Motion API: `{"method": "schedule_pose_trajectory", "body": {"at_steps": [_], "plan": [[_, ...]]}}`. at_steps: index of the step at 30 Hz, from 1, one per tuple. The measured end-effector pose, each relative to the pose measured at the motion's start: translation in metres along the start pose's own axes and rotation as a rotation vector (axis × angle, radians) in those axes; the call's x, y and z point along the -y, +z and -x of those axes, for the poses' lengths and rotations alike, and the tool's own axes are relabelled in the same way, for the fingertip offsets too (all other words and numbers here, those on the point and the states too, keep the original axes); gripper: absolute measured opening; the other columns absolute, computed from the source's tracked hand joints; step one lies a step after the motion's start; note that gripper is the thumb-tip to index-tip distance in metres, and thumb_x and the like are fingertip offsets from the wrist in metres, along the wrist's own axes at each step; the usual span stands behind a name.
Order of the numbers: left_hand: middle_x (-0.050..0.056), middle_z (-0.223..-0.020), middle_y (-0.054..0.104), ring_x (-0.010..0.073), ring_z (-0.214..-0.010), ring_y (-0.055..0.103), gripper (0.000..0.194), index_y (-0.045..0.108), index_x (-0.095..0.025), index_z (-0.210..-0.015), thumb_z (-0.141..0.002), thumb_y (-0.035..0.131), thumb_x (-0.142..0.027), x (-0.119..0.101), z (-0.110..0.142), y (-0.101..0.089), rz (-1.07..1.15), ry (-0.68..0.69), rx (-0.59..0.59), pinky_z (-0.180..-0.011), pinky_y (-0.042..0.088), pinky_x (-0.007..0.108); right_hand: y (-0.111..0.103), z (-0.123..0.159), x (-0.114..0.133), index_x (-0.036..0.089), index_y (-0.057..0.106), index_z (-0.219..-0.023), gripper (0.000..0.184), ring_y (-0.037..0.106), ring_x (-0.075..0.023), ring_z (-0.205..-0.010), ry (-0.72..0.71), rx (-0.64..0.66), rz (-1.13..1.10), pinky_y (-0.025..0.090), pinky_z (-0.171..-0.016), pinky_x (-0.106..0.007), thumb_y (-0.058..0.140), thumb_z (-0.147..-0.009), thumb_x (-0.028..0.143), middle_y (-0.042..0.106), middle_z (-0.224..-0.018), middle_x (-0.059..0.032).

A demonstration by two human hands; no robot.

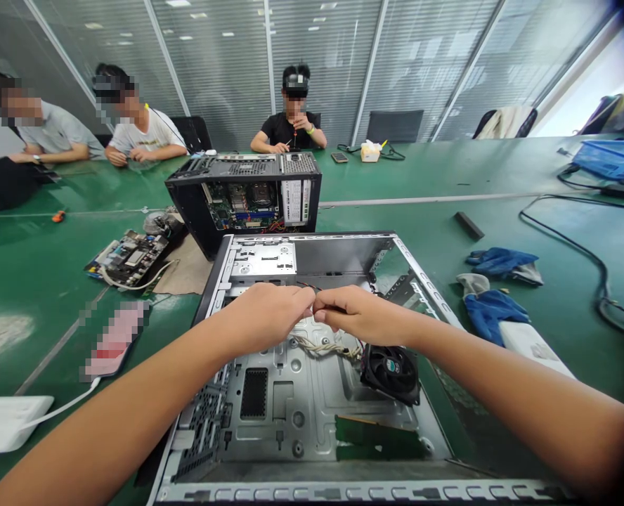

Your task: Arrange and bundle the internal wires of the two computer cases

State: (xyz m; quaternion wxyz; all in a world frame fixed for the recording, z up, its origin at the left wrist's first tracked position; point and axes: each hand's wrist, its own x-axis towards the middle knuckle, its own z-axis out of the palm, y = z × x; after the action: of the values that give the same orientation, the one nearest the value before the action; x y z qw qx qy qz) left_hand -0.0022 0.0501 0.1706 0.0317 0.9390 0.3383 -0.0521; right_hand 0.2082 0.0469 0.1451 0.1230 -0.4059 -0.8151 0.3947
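Observation:
An open computer case [317, 400] lies on its side in front of me. Over its middle, my left hand [270, 316] and my right hand [359, 313] meet, fingers closed in a pinch and fingertips almost touching. Whatever lies between the fingertips is hidden; a thin dark wire [308, 285] shows just behind them. Below the hands runs a twisted beige cable bundle [327, 347], leading towards a black cooling fan [391, 371] inside the case. A green strip-shaped piece [375, 439] rests near the case's close edge. The metal drive bay [263, 258] fills the far left corner.
Behind stands a second computer case [243, 169], upright, with its board showing. A circuit board [133, 256] and a phone [117, 337] lie left. Blue gloves [494, 309], a white box [536, 348] and black cables [580, 239] lie right. Several people sit across the green table [422, 183].

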Motion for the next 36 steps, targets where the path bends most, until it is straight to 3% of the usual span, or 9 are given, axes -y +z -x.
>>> {"method": "schedule_pose_trajectory", "body": {"at_steps": [10,22,27,36], "plan": [[0.005,-0.095,0.066,0.0165,-0.078,0.06,0.017,0.056,-0.017,-0.095,-0.098,0.044,-0.03,-0.0001,0.0026,-0.0001,0.107,0.021,-0.112,-0.065,0.04,0.029,-0.0012,-0.0001,0.0017,0.02,0.053,-0.077,0.013,0.049,-0.0131,-0.065,0.05,-0.023,-0.045,0.038,-0.063,-0.027,0.048,-0.088,0.023,0.057,-0.071,0.0011],[0.004,-0.086,0.066,0.0155,-0.07,0.058,0.015,0.056,-0.017,-0.089,-0.096,0.043,-0.017,-0.0003,0.0013,0.0041,0.046,0.009,-0.051,-0.059,0.034,0.028,0.0022,0.0023,0.0047,0.019,0.053,-0.076,0.014,0.042,-0.0116,-0.062,-0.015,-0.059,-0.005,0.033,-0.061,-0.027,0.054,-0.088,0.027,0.05,-0.066,0.0033],[0.004,-0.087,0.066,0.0167,-0.072,0.059,0.022,0.056,-0.017,-0.089,-0.1,0.039,-0.025,-0.0022,0.0016,0.0011,0.065,-0.015,-0.035,-0.06,0.036,0.03,0.0018,0.0037,0.0049,0.019,0.052,-0.076,0.012,0.042,-0.0109,-0.058,0.002,-0.071,-0.086,0.033,-0.059,-0.026,0.056,-0.086,0.025,0.048,-0.061,0.005],[0.006,-0.094,0.064,0.0152,-0.072,0.059,0.016,0.056,-0.016,-0.096,-0.098,0.044,-0.027,-0.0046,0.0033,0.0025,-0.001,0.045,-0.173,-0.059,0.039,0.028,0.0002,0.0027,0.0058,0.019,0.053,-0.076,0.011,0.045,-0.0113,-0.057,0.035,-0.042,-0.1,0.035,-0.057,-0.026,0.053,-0.086,0.024,0.049,-0.062,0.0041]]}}
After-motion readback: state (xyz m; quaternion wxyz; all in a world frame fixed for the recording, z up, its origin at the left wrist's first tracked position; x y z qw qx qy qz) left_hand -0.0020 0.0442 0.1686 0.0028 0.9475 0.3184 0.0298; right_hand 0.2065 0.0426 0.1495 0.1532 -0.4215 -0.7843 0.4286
